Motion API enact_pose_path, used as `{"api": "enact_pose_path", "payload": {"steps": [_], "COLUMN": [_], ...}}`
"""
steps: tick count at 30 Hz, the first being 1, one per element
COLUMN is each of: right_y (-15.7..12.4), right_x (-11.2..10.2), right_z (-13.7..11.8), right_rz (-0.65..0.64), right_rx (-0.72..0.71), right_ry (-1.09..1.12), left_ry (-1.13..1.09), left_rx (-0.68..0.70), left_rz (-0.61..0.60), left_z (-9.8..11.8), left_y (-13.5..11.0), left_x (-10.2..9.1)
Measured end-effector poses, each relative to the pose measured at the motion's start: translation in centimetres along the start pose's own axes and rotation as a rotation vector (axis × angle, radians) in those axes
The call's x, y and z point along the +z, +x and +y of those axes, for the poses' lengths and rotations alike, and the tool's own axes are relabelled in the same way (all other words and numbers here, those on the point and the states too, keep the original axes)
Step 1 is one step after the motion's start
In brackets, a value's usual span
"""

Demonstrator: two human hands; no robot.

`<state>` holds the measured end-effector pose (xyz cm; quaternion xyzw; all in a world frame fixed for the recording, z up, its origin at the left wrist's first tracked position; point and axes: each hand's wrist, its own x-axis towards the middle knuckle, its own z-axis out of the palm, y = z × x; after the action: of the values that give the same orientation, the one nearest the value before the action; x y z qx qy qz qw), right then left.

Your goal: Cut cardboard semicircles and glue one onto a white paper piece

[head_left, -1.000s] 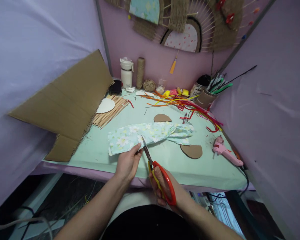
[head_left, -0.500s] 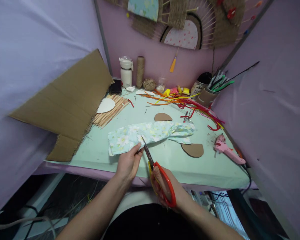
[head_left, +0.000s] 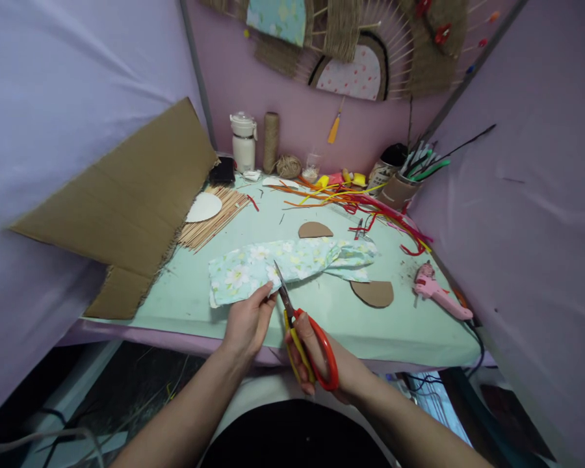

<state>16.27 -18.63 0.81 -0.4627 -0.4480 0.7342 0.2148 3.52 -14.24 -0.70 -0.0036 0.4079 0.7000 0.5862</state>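
A strip of pale blue floral fabric (head_left: pixel 244 270) lies across the table, its right end bunched. My left hand (head_left: pixel 247 322) pinches the fabric's near edge between thumb and fingers. In my right hand (head_left: pixel 316 354) are scissors (head_left: pixel 330 364) with red and yellow handles, my fingers through the loops. The blades reach over the near edge of the fabric, just right of my left fingertips. One cardboard half-circle (head_left: pixel 314 230) lies beyond the fabric; another cardboard half-circle (head_left: pixel 374 294) sits by its right end.
Large cardboard (head_left: pixel 127 195) leans at the left beside thin wooden sticks (head_left: pixel 212 224). A pink glue gun (head_left: pixel 439 292) lies right. Coloured strips (head_left: pixel 361 198), a twine ball (head_left: pixel 288 166), a white bottle (head_left: pixel 244 143) and a pen holder (head_left: pixel 402 188) stand or lie at the back.
The scissors' handles have spread slightly, with the yellow handle showing more beneath the red one. My left hand keeps its pinch on the fabric. The whole view has shifted slightly.
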Motion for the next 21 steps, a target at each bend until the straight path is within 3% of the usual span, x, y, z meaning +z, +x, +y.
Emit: {"api": "enact_pose_path", "payload": {"steps": [14, 21], "right_y": [1.0, 1.2], "right_x": [0.1, -0.2], "right_z": [0.0, -0.2], "right_rz": [0.065, 0.025], "right_rx": [0.010, -0.003], "right_ry": [-0.023, -0.032], "left_ry": [-0.014, -0.010], "left_rx": [-0.019, -0.027], "left_rz": [-0.001, -0.001], "left_z": [0.0, 0.1], "left_y": [-0.1, -0.2], "left_x": [0.0, 0.0]}}
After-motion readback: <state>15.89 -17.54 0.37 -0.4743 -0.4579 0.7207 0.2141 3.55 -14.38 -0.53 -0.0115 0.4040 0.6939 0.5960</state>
